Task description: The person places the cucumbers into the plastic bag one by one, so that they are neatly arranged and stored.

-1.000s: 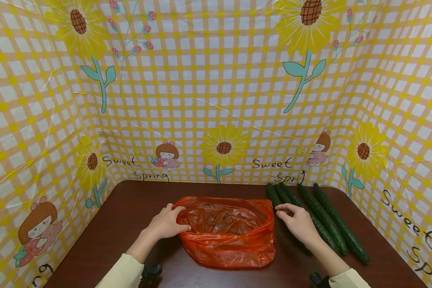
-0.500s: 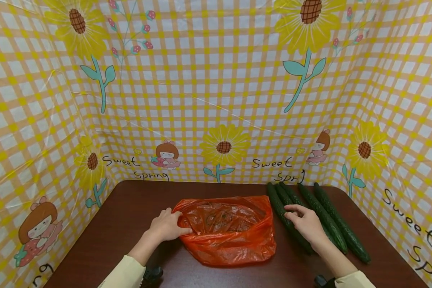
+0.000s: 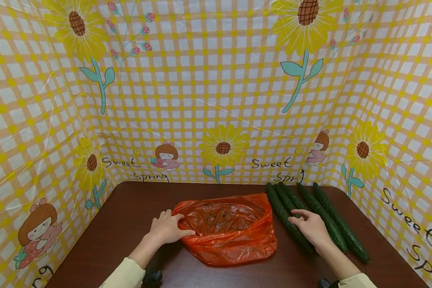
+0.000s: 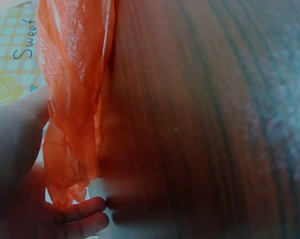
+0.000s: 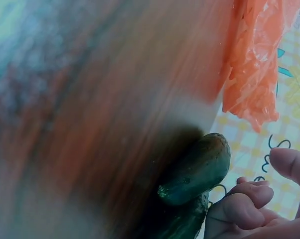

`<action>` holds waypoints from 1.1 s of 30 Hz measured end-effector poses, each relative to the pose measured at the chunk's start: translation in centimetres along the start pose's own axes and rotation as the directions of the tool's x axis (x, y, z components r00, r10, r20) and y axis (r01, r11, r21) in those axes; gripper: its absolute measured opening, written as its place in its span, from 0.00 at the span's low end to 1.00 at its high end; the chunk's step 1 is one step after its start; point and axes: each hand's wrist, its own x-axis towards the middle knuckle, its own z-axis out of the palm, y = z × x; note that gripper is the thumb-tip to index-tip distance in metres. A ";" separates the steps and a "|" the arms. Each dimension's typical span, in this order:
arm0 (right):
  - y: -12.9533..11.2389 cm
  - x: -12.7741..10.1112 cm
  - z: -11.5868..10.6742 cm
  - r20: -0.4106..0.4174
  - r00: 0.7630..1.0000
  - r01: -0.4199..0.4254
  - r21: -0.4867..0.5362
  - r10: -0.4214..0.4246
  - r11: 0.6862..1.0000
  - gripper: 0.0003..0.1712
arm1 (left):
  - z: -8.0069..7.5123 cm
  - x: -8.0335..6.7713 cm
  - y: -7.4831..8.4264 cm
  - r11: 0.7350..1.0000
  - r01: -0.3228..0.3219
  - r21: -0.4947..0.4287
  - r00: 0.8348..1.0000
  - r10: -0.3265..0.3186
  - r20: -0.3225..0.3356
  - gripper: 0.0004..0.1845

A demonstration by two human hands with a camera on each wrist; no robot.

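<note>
An orange plastic bag [image 3: 230, 230] lies open-mouthed on the dark brown table [image 3: 129, 208]. My left hand [image 3: 167, 229] pinches the bag's left rim; in the left wrist view the film [image 4: 73, 99] runs between thumb and curled fingers [image 4: 80, 211]. Several long dark green cucumbers [image 3: 340, 228] lie side by side to the right of the bag. My right hand [image 3: 309, 226] rests on top of them, fingers loosely bent and thumb spread. In the right wrist view a cucumber's end [image 5: 197, 169] sits just beside those fingers [image 5: 239, 204], with the bag [image 5: 252, 59] beyond it.
Yellow checked sheeting with sunflowers [image 3: 223, 148] walls the table on the left, back and right. Bare tabletop lies left of the bag and along the near edge. The cucumbers reach almost to the back wall.
My right hand left the bag's right rim and moved right onto the cucumbers. The bag's right side sagged slightly. My left hand kept its hold on the left rim.
</note>
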 end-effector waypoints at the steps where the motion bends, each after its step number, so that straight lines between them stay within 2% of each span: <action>1: 0.0 0.0 0.0 0.000 1.000 -0.008 -0.007 0.008 1.000 0.34 | 0.1 0.0 -0.1 1.000 -0.001 0.002 1.000 0.001 -0.005 0.43; 6: 0.2 0.0 -0.3 0.016 1.000 -0.021 -0.024 0.021 0.999 0.40 | 0.5 0.2 -0.3 1.000 -0.003 0.013 1.000 0.004 -0.011 0.45; 12: 0.4 0.5 0.0 0.050 0.992 -0.115 0.039 0.113 0.993 0.38 | 0.6 0.4 -0.3 1.000 -0.009 0.004 1.000 0.009 -0.007 0.45; 15: 0.4 0.7 0.2 0.067 0.988 -0.138 0.033 0.135 0.990 0.38 | 0.6 0.4 -0.2 1.000 -0.010 -0.001 1.000 0.010 -0.005 0.44; 20: 0.2 0.7 0.0 0.052 0.995 -0.082 -0.100 0.087 0.992 0.40 | 0.6 0.4 -0.1 1.000 -0.012 0.006 1.000 0.012 0.000 0.45; 22: 0.2 0.7 -0.2 0.044 0.998 -0.045 -0.190 0.054 0.981 0.41 | 0.6 0.4 0.0 1.000 -0.015 0.007 1.000 0.015 0.001 0.45; 26: 0.1 0.9 -0.2 0.057 0.997 -0.027 -0.311 0.047 0.950 0.39 | 0.7 0.5 -0.1 1.000 -0.015 0.011 1.000 0.015 -0.001 0.44; 30: -0.3 0.8 0.1 0.093 0.994 -0.014 -0.346 0.049 0.938 0.41 | 0.9 0.3 -0.1 1.000 -0.004 0.022 1.000 0.004 -0.001 0.44; 33: -0.4 0.9 0.3 0.124 0.991 -0.015 -0.311 0.056 0.950 0.39 | 0.8 0.2 -0.1 1.000 -0.004 0.012 1.000 0.004 0.001 0.44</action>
